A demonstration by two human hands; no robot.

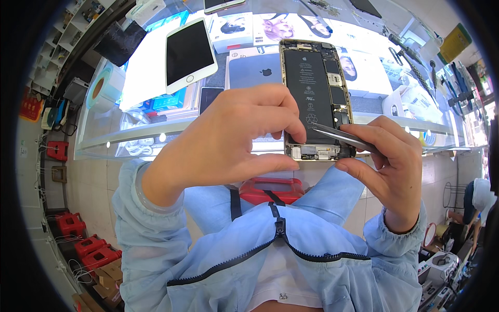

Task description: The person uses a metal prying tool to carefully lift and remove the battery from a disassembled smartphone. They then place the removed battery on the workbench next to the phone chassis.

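Note:
An opened phone (304,78), its long black battery and circuit parts exposed, lies upright in front of me at the counter's edge. My left hand (226,135) holds its lower left side, index finger bent over the battery, thumb at the bottom corner. My right hand (390,161) grips metal tweezers (345,138), their tips over the lower part of the battery, and its thumb is at the phone's bottom right corner. Just behind the phone is a blue-grey box (249,70). A white phone (189,54) with a dark screen rests to the upper left.
The glass display counter (122,127) holds boxes. A tape roll (99,88), black holder (119,41) and hand tools (457,88) sit on it. A red stool (270,184) is between my legs; red cases (73,223) stand left. A person (478,203) crouches right.

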